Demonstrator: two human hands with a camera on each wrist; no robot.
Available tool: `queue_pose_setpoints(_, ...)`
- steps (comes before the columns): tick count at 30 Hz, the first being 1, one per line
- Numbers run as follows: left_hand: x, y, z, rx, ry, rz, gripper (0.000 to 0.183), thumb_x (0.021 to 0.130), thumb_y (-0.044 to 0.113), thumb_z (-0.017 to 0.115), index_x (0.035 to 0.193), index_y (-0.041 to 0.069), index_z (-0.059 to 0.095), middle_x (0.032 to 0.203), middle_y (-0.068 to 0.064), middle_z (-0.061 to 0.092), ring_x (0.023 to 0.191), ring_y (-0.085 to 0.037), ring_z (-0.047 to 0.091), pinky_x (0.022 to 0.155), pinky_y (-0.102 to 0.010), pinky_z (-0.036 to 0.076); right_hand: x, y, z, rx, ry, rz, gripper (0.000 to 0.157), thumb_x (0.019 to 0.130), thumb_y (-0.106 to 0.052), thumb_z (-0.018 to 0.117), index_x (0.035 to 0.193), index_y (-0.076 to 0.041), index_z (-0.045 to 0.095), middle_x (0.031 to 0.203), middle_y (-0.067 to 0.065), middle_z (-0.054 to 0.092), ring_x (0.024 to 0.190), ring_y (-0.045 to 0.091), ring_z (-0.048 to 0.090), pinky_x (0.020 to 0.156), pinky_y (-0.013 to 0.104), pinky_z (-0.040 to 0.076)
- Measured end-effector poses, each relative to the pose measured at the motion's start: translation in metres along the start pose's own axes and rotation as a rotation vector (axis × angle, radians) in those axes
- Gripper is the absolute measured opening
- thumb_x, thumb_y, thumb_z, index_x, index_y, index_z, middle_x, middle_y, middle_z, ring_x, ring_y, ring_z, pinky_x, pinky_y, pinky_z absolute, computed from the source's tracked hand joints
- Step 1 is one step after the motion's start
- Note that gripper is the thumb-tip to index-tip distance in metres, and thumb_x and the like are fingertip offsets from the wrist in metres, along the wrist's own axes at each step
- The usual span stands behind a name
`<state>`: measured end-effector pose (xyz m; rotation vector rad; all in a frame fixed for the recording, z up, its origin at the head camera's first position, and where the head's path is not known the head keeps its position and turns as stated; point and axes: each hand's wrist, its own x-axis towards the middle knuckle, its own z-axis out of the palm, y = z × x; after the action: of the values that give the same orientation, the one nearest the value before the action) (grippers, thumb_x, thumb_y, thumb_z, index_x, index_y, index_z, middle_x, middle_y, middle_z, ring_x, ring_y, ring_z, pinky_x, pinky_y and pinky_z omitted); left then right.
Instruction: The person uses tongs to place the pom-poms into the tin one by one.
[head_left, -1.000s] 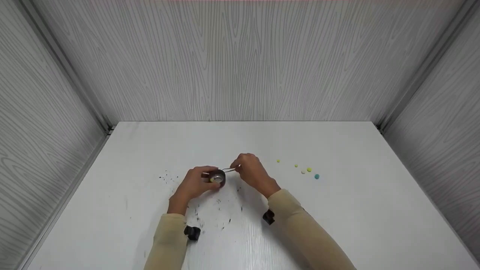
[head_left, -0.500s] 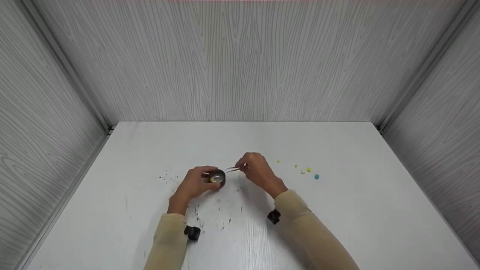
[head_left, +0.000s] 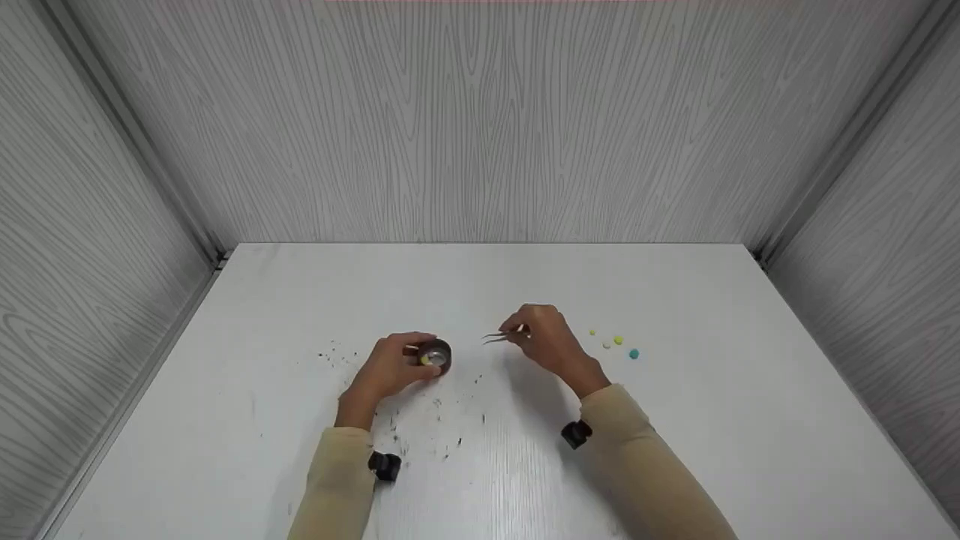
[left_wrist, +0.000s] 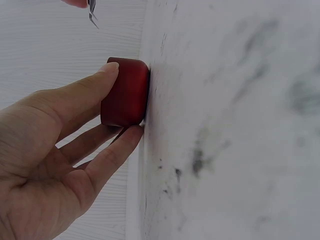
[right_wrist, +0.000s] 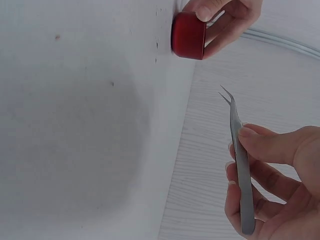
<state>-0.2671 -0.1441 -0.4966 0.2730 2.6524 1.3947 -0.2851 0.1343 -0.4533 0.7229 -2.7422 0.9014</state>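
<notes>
My left hand (head_left: 386, 367) grips a small red metallic cup (left_wrist: 127, 92) between thumb and fingers, its base on the table. From above, the cup's dark rim shows with a bit of yellow inside; the rest of its contents is too small to tell. To the right, my right hand (head_left: 553, 341) pinches steel tweezers (right_wrist: 242, 170) with bent tips. These tips stand slightly apart, with nothing visible between them, and point left towards the cup without touching it. Small round pieces lie right of the right hand: a teal one (head_left: 634, 354), a larger yellow one (head_left: 619, 340) and a whitish one (head_left: 607, 346).
Dark specks and smudges mark the white table (head_left: 300, 292) around the left hand and nearer the front. A tiny yellow piece (head_left: 592, 332) lies close to the right hand. Wood-grain panels (head_left: 480, 120) enclose the back and both sides.
My right hand has drawn the tweezers away from the cup, moving right. It now covers the spot where the leftmost yellow piece was seen. The left hand and cup have stayed in place.
</notes>
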Motion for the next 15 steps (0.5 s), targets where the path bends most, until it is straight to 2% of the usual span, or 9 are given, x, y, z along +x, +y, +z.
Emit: queue_pose_setpoints(15, -0.001, 0.001, -0.001, -0.001, -0.009, -0.008, 0.056, 0.088, 0.011, 0.083, 0.14, 0.01, 0.064, 0.141, -0.018, 0.064, 0.128, -0.038, 0.064, 0.108, -0.051, 0.053, -0.029, 0.035, -0.031, 0.051, 0.047, 0.029, 0.013, 0.088, 0.006, 0.076, 0.096, -0.001, 0.082, 0.093, 0.012, 0.078, 0.085, 0.024, 0.072, 0.075, 0.038, 0.06)
